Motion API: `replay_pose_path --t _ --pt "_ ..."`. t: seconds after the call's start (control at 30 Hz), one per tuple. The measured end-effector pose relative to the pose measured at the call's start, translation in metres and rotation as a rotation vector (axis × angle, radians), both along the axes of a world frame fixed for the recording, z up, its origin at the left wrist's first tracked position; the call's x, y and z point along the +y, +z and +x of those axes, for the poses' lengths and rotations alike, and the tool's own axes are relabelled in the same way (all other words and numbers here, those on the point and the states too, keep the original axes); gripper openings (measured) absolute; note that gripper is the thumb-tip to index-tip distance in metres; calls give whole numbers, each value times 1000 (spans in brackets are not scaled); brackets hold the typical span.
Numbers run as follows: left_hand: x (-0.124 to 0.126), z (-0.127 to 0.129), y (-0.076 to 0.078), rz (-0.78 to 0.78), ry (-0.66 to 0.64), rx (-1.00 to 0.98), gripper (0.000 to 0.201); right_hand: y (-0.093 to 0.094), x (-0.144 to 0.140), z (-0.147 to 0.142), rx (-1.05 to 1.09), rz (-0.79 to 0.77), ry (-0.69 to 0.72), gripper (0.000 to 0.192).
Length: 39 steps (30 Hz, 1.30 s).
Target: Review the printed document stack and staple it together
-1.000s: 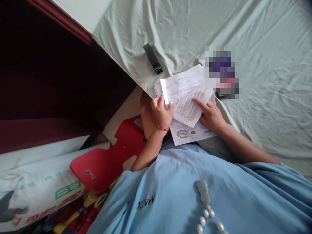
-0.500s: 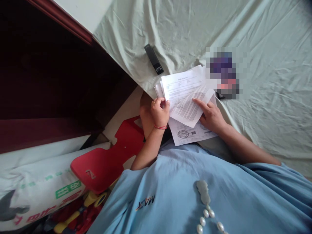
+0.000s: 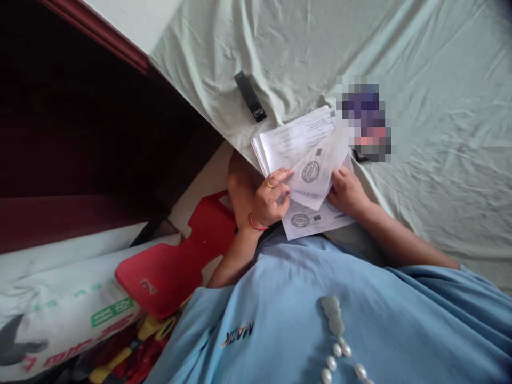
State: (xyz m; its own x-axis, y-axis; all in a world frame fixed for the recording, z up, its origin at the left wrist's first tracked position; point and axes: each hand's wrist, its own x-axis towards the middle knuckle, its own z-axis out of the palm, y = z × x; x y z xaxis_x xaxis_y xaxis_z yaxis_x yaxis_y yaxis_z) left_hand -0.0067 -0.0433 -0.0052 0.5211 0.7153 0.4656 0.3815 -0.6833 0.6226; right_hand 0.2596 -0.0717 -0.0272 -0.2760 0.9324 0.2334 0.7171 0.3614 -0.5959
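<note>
White printed sheets make up the stack of papers (image 3: 296, 141) I am handling, which lies at the near edge of the bed, on its pale green bedsheet (image 3: 420, 80), right in front of my body. My left hand (image 3: 271, 196) has its fingers (image 3: 285, 173) pinched together on the lower corner of the folded-over sheet (image 3: 316, 173), thumb beneath and fingertips on top, so that the side with a round stamp faces up. My right hand (image 3: 347, 189) lies flat on the papers just beside that sheet, fingers together and pressing down, gripping nothing that I can make out. Under both hands sits the bottom sheet (image 3: 310, 221), its own round stamp and a small code square showing near my shirt. Further up the bed, well apart from the stack, a black rectangular device (image 3: 250, 96) lies on the cloth near the dark red wooden frame (image 3: 104, 32). A blurred patch touches the stack's far right corner, and I cannot tell what is there. Down to my left, on the floor, stands a red plastic stool (image 3: 176, 266), with a white printed sack (image 3: 68, 304) beside it.
</note>
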Motion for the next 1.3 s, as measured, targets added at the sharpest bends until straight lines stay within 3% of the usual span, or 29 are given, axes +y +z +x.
replay_pose_path --t 0.07,0.23,0.4,0.53,0.6,0.77,0.9,1.0,1.1,1.3 --pt "-1 -2 -4 -41 -51 16 12 0 0 0 3 -3 -3 53" --pt "-4 -8 -14 -100 -53 10 72 0 -4 2 99 -43 -44 73" --pt "-5 -11 -25 -185 118 -8 100 3 -7 1 269 -60 -121 80" --pt "-4 -6 -15 -391 242 -56 109 6 -8 -3 362 -112 -147 81" --pt "-3 -1 -5 -411 304 -71 102 8 -7 -3 333 -122 -124 74" --pt "5 3 9 -449 504 -118 47 15 -4 -4 225 -80 -39 36" --pt "11 -3 -5 -607 618 -150 48 20 -4 -4 199 -60 -16 26" --pt "12 -7 -21 -753 641 -332 40 23 -7 -4 216 -52 -2 26" --pt "13 -9 -32 -869 653 -507 51 27 -11 -4 239 -42 -9 26" --pt "13 -11 -32 -878 648 -622 65 28 -10 -3 235 115 -190 24"
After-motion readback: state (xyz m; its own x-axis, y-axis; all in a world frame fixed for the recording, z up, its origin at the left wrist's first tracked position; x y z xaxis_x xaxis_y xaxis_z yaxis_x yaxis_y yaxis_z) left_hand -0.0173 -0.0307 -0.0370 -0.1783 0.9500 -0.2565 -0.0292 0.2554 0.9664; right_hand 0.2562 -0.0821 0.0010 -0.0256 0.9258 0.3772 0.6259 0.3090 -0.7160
